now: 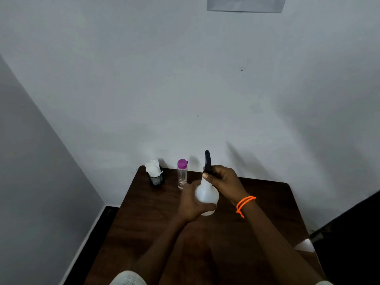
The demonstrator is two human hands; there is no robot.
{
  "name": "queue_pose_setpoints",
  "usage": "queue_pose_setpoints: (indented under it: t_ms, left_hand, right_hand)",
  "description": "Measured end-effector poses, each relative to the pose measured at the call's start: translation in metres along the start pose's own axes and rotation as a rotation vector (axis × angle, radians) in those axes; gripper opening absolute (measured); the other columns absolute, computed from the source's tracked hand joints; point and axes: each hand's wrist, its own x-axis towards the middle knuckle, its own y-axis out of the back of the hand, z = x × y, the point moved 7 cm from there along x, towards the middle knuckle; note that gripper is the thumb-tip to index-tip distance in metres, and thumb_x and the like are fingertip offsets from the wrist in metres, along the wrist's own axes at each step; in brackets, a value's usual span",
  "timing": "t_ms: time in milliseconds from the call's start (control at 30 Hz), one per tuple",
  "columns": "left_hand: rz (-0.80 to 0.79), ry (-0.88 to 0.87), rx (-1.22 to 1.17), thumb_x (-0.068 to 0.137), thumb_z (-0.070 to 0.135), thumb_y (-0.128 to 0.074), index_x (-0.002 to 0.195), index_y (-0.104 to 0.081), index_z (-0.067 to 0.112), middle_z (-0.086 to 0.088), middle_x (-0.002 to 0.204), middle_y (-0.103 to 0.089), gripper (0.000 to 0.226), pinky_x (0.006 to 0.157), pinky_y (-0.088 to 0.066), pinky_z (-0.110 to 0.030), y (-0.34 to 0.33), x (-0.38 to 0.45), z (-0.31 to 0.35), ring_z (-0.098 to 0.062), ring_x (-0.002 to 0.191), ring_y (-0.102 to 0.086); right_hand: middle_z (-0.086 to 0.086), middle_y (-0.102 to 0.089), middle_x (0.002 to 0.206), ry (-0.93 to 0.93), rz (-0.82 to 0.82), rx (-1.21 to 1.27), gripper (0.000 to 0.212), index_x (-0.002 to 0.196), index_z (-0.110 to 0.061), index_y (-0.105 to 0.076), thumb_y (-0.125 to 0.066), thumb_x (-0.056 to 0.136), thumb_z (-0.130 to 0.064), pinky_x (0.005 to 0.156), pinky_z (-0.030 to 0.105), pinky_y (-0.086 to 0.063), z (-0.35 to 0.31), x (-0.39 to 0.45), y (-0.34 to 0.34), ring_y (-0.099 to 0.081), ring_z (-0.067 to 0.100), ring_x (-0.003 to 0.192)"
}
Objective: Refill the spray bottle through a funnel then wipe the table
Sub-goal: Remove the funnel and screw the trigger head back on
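Head view, and I'm reading it left to right across the dark wooden table (144, 223), which sits pushed into a corner of pale walls. At its far left edge I see a small black holder (156, 179) with white tissue (153, 167) sticking up out of it. Just beside that, to the right, a clear water bottle (182, 176) with a purple cap stands upright, apart from the holder and close to the fingers of the left hand.

From the lower centre the left forearm runs up and a little to the right. I see the left hand (192, 204) wrapped round the lower body of the white spray bottle (206, 195), thumb across its near side and fingers curled behind it, so it has the bottle firmly in its grasp. I make the bottle out as upright near the middle of the table; whether its base touches the wood I cannot tell, as the hand covers it.

On the right, the other forearm comes in from the lower right, an orange beaded bracelet (244, 203) on the wrist. I see the right hand (223, 179) arched over the bottle's neck, fingers curled round the black spray head (207, 161), whose top pokes up above the knuckles

At the table's right edge I see a small white shape (304, 245), too blurred to name
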Motion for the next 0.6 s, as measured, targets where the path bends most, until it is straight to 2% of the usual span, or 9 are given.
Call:
queue_pose_setpoints:
  t_ms: [67, 133, 233, 333, 433, 533, 600]
  left_hand:
    - [0.023, 0.002, -0.015, 0.044, 0.037, -0.098, 0.116, -0.064, 0.028, 0.008, 0.113, -0.063, 0.08, 0.081, -0.059, -0.04, -0.002, -0.007, 0.005, -0.009, 0.105, -0.062]
    - [0.05, 0.019, 0.002, 0.043, 0.041, -0.097, 0.117, -0.064, 0.027, 0.005, 0.116, -0.06, 0.082, 0.078, -0.055, -0.03, -0.004, -0.014, 0.008, -0.008, 0.105, -0.06]
    - [0.094, 0.081, 0.038, 0.044, 0.042, -0.095, 0.124, -0.06, 0.025, 0.001, 0.121, -0.049, 0.09, 0.081, -0.046, -0.022, -0.01, -0.03, 0.009, -0.01, 0.108, -0.052]
    - [0.117, 0.134, 0.05, 0.046, 0.038, -0.096, 0.129, -0.059, 0.024, 0.0, 0.117, -0.049, 0.091, 0.079, -0.04, -0.014, -0.013, -0.045, 0.007, -0.01, 0.104, -0.051]
    - [0.135, 0.178, 0.057, 0.048, 0.035, -0.097, 0.125, -0.057, 0.033, 0.004, 0.113, -0.049, 0.087, 0.075, -0.036, -0.009, -0.01, -0.061, 0.002, 0.0, 0.098, -0.05]
    - [0.121, 0.217, 0.071, 0.051, 0.035, -0.097, 0.122, -0.052, 0.04, 0.006, 0.113, -0.047, 0.085, 0.072, -0.037, -0.011, -0.004, -0.074, -0.004, -0.002, 0.098, -0.05]
    - [0.109, 0.235, 0.09, 0.052, 0.034, -0.097, 0.121, -0.049, 0.04, 0.005, 0.113, -0.046, 0.084, 0.072, -0.037, -0.012, 0.002, -0.08, -0.01, -0.003, 0.097, -0.049]
  right_hand:
    - [-0.002, -0.078, 0.095, -0.008, 0.017, 0.008, 0.016, 0.095, -0.023, -0.079, -0.083, 0.081, -0.032, 0.091, 0.05, -0.058, 0.0, -0.005, 0.004, -0.074, 0.015, 0.093]
    - [-0.003, -0.078, 0.086, -0.036, 0.072, 0.004, 0.016, 0.086, -0.023, -0.079, -0.087, 0.076, -0.033, 0.085, 0.048, -0.06, 0.003, -0.009, 0.006, -0.075, 0.015, 0.086]
    - [-0.003, -0.075, 0.075, -0.067, 0.182, -0.024, 0.027, 0.074, -0.022, -0.074, -0.09, 0.066, -0.042, 0.073, 0.04, -0.06, 0.008, -0.016, 0.006, -0.073, 0.016, 0.076]
    - [-0.004, -0.07, 0.074, -0.067, 0.268, -0.083, 0.034, 0.072, -0.021, -0.065, -0.091, 0.066, -0.041, 0.066, 0.028, -0.051, 0.01, -0.026, 0.001, -0.067, 0.011, 0.071]
    - [-0.007, -0.073, 0.082, -0.063, 0.172, -0.065, 0.031, 0.078, -0.024, -0.069, -0.09, 0.067, -0.043, 0.072, 0.03, -0.055, 0.021, -0.029, -0.008, -0.069, 0.009, 0.078]
    - [-0.009, -0.077, 0.094, -0.025, -0.02, -0.013, 0.022, 0.091, -0.033, -0.076, -0.085, 0.073, -0.043, 0.086, 0.042, -0.059, 0.028, -0.031, -0.023, -0.071, 0.009, 0.092]
    - [-0.009, -0.076, 0.093, -0.017, -0.059, -0.017, 0.015, 0.091, -0.034, -0.077, -0.084, 0.078, -0.036, 0.088, 0.041, -0.059, 0.028, -0.035, -0.032, -0.071, 0.009, 0.093]
